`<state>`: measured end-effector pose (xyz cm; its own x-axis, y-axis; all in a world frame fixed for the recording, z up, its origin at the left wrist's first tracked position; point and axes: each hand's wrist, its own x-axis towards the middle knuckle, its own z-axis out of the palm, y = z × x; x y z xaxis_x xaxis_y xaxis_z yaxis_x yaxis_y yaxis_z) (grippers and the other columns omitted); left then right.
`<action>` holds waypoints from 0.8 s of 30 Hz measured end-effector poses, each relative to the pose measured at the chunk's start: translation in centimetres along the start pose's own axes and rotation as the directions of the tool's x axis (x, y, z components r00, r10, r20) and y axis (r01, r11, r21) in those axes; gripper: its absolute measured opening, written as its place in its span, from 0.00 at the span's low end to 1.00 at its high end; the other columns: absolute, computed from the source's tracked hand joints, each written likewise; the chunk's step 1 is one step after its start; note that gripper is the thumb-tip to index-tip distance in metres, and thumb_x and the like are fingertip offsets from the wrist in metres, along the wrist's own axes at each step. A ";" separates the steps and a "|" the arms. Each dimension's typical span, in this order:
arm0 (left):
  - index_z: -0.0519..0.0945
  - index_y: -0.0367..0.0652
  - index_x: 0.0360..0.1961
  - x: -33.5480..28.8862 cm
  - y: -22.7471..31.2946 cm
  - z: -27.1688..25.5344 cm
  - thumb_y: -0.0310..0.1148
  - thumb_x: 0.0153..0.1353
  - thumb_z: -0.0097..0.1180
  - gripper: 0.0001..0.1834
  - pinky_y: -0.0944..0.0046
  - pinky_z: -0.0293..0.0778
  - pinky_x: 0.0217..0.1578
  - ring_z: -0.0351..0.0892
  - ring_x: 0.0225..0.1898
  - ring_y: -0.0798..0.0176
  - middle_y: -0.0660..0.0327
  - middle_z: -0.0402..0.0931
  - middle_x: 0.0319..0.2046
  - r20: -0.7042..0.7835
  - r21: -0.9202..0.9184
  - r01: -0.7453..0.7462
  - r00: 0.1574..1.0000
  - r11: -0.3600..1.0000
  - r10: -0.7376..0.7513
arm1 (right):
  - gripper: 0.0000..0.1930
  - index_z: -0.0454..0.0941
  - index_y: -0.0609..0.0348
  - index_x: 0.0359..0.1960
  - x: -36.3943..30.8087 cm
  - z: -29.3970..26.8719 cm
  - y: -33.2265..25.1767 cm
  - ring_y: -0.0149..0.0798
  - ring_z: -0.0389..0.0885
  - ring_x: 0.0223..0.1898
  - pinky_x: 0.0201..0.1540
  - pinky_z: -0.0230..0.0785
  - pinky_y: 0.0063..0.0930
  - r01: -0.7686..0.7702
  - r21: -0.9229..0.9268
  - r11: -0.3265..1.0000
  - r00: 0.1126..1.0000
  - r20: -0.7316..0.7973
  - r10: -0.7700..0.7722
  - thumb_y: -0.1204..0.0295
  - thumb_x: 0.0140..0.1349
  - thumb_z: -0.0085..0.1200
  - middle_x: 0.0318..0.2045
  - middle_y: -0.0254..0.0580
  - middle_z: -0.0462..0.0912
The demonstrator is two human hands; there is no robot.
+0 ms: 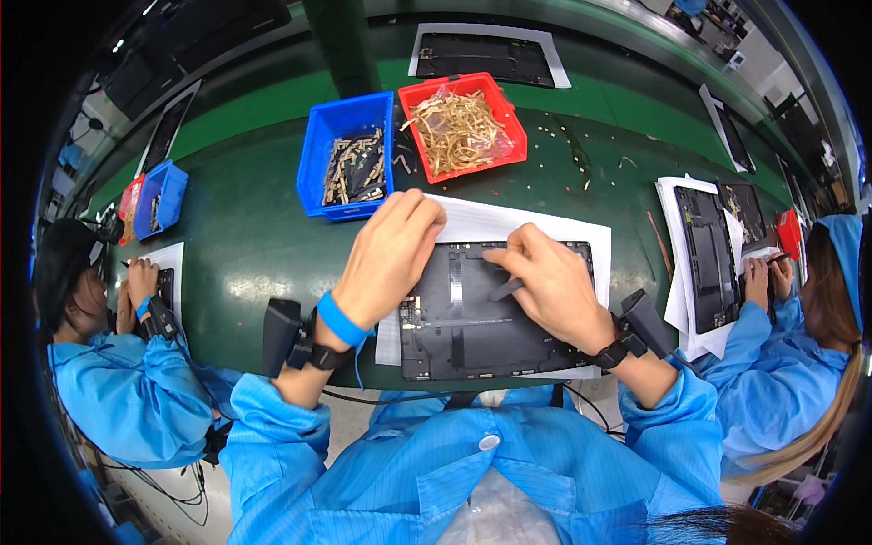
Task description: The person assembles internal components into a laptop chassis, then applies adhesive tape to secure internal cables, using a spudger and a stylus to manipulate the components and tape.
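Note:
A flat black tablet-like panel (pixel 472 350), with small metal contacts along its edges, lies in front of me on white paper sheets (pixel 595 238). My left hand (pixel 392 250) is over its upper left corner, thumb and fingers pinched together; anything between them is hidden. On the panel's right half, my right hand (pixel 554 286) curls around a short dark stick-like tool (pixel 506 290), whose exact kind I cannot tell. Its index finger points toward the panel's upper middle. A pale strip (pixel 456 283) shows on the panel between my hands.
Beyond my left hand stand a blue bin (pixel 313 173) of small metal pieces and a red bin (pixel 520 150) of gold-coloured strips. Another black panel (pixel 486 59) lies at the back. Co-workers in blue sit left (pixel 127 391) and right (pixel 772 363); stacked panels (pixel 707 259) lie at right.

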<state>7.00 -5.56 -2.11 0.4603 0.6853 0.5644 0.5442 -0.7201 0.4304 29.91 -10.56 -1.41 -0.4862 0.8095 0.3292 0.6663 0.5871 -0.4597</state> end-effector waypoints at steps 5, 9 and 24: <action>0.84 0.45 0.45 -3.3 1.9 0.7 0.27 0.52 0.63 0.17 0.60 0.61 0.38 0.69 0.34 0.61 0.64 0.68 0.28 0.142 0.219 -0.065 0.989 0.974 0.034 | 0.24 0.78 0.57 0.50 0.3 1.5 0.0 0.42 0.79 0.37 0.34 0.75 0.36 0.048 -0.207 0.977 0.996 0.079 -0.033 0.79 0.46 0.59 0.37 0.42 0.70; 0.83 0.44 0.47 -3.7 2.6 1.3 0.28 0.51 0.62 0.19 0.57 0.61 0.39 0.69 0.36 0.61 0.65 0.67 0.27 0.137 0.333 -0.043 0.991 0.942 -0.004 | 0.21 0.77 0.62 0.50 0.4 2.3 0.1 0.41 0.80 0.37 0.32 0.76 0.31 0.070 -0.279 0.958 0.994 0.105 -0.042 0.77 0.51 0.55 0.37 0.43 0.70; 0.82 0.47 0.51 -4.8 2.0 0.6 0.27 0.52 0.61 0.21 0.55 0.59 0.40 0.67 0.34 0.59 0.64 0.67 0.26 0.065 0.255 0.061 0.995 0.965 -0.080 | 0.11 0.76 0.55 0.39 2.8 0.9 0.6 0.45 0.82 0.36 0.31 0.74 0.40 -0.025 -0.129 0.991 0.989 0.141 0.043 0.75 0.54 0.60 0.37 0.41 0.73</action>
<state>6.28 -10.24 -4.41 0.4602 0.7463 0.4809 0.7319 -0.6255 0.2702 28.42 -7.94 -1.52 -0.5316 0.8255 0.1895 0.7457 0.5623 -0.3575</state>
